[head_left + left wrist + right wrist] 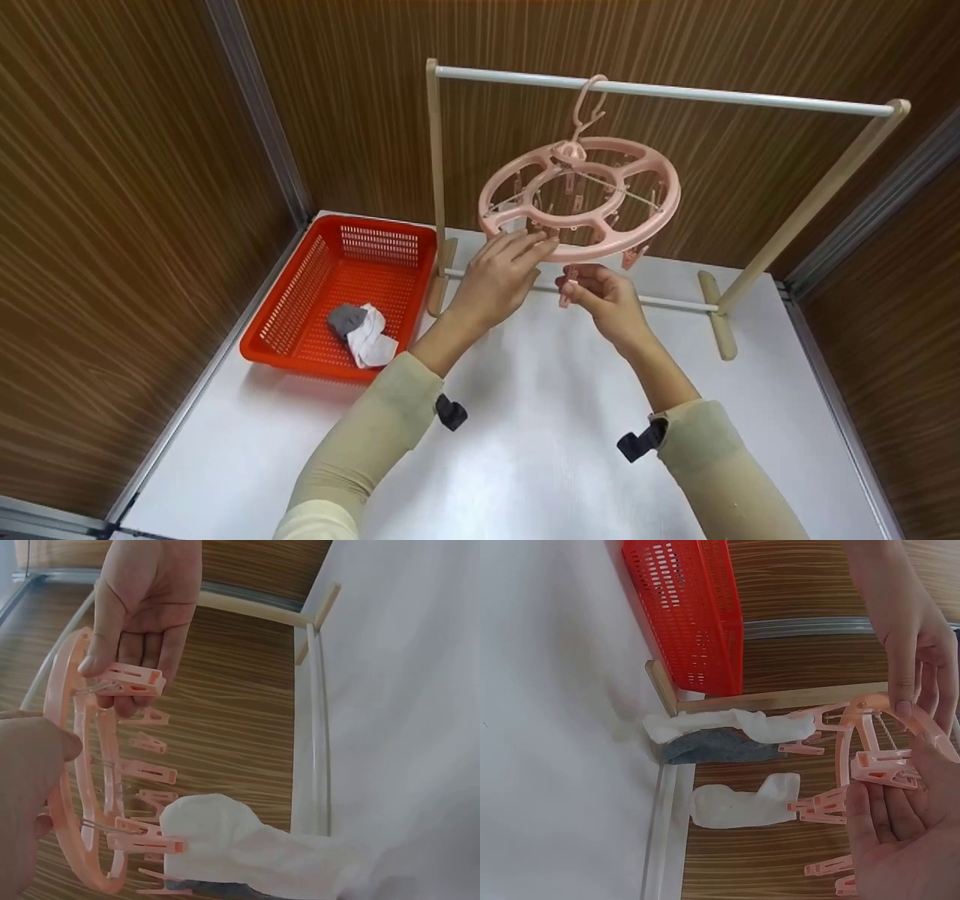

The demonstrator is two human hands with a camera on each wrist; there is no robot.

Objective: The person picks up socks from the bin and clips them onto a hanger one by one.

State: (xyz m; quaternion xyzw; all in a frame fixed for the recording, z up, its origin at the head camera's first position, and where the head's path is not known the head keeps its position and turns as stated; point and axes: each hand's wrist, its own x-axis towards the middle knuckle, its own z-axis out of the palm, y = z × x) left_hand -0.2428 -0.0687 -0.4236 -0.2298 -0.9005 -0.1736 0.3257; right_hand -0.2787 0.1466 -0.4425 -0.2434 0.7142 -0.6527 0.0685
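A round pink clip hanger hangs by its hook from the rack's metal bar. My left hand grips the near rim, fingers over the top and thumb against the side. Just right of it and lower, my right hand pinches a pink clothespin that dangles from the ring; nothing is clipped in this clothespin. From other clothespins hang a white sock, a second white sock and a grey sock. In the head view these socks are mostly hidden behind the left hand and hanger.
To the left, an orange-red basket stands on the white table, with a grey cloth item and a white one inside. The rack's wooden legs frame the hanger on both sides. Wood-patterned walls enclose the table.
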